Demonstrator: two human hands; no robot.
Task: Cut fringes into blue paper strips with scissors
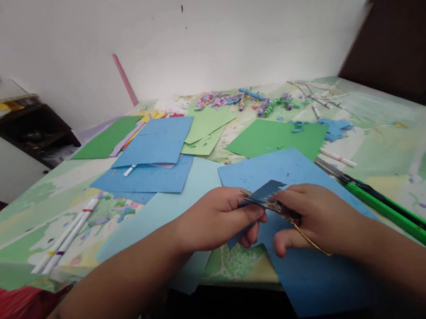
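Between the thumb and fingers of my left hand [220,219] is a small folded piece of blue paper [266,190], with narrow slits along its right edge. My right hand [313,212] is closed around a pair of scissors [280,208]; a thin gold-coloured handle loop [311,239] shows below the fingers. The scissor blades lie against the paper, pointing left toward my left fingers. How far they are apart is hard to see. Both hands are above the table's front edge, over a large blue sheet [322,282] that overhangs it.
A green utility knife [401,211] lies right of my right arm. Blue sheets [159,141], green sheets [280,137] and a pale blue sheet [163,221] spread across the table. White markers [73,234] lie at left. Rolled paper pieces [265,106] and scraps [217,100] sit near the wall.
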